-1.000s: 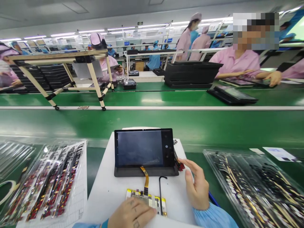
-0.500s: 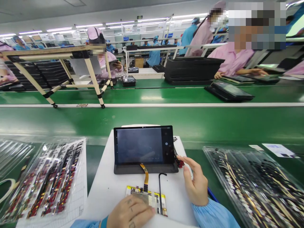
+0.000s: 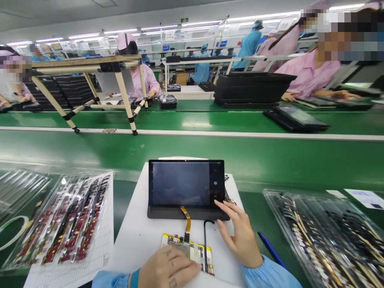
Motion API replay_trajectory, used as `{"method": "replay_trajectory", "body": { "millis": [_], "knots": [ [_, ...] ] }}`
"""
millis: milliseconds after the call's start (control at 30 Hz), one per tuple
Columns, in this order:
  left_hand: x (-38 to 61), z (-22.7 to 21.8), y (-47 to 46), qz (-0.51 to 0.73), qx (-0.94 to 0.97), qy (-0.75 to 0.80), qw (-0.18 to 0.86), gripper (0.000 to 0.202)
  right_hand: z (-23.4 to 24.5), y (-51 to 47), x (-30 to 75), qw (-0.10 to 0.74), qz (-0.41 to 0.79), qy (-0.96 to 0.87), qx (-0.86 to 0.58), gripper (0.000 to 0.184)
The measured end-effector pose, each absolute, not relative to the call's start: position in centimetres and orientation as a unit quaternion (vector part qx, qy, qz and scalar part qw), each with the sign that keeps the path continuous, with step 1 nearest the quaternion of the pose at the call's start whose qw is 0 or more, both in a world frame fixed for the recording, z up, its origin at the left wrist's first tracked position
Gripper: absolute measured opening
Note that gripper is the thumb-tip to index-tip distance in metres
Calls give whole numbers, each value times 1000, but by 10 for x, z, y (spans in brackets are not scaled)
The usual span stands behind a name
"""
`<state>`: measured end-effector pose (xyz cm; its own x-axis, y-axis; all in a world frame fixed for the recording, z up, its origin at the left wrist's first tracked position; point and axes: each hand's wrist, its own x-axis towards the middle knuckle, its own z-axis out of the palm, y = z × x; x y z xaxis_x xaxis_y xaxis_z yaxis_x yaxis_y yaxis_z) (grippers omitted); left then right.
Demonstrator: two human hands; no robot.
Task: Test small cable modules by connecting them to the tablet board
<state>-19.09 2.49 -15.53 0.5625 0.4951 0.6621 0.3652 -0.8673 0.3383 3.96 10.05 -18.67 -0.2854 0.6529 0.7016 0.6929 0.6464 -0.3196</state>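
Note:
A tablet (image 3: 181, 184) with a lit, dark grey screen stands propped on a dark stand. Its lower right corner is touched by the index fingertip of my right hand (image 3: 240, 232), whose fingers are spread and hold nothing. An orange-brown flex cable (image 3: 187, 222) runs from the tablet's bottom to a circuit board (image 3: 172, 241) with yellow edges. My left hand (image 3: 169, 266) is closed over the board's near side, fingers together and bent; what lies under them is hidden. A thin black cable (image 3: 205, 240) with a hooked end lies across the board's right part.
A white work surface (image 3: 135, 228) lies under everything. To the left is a clear tray (image 3: 69, 218) of red and black flex parts; to the right, another clear tray (image 3: 324, 236) of cables. A blue pen (image 3: 271, 250) lies between. Beyond the green bench (image 3: 240, 154), people work.
My right hand has moved from the dark red and black parts beside the tablet to the screen's lower right corner. My left hand stays on the board. The view has shifted slightly.

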Motion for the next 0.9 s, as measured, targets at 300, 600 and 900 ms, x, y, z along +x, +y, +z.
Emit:
{"method": "replay_trajectory", "body": {
  "millis": [300, 600, 900],
  "knots": [
    [-191, -160, 25, 381, 889, 247, 64, 33, -171, 101, 17, 276, -51, -898, -338, 49],
    [-190, -158, 26, 381, 889, 248, 57, 35, -163, 102, 4, 266, -74, -912, -304, 43],
    [-195, -170, 30, 386, 891, 234, 55, 36, -177, 101, 12, 334, -11, -876, -348, 50]
  ]
}}
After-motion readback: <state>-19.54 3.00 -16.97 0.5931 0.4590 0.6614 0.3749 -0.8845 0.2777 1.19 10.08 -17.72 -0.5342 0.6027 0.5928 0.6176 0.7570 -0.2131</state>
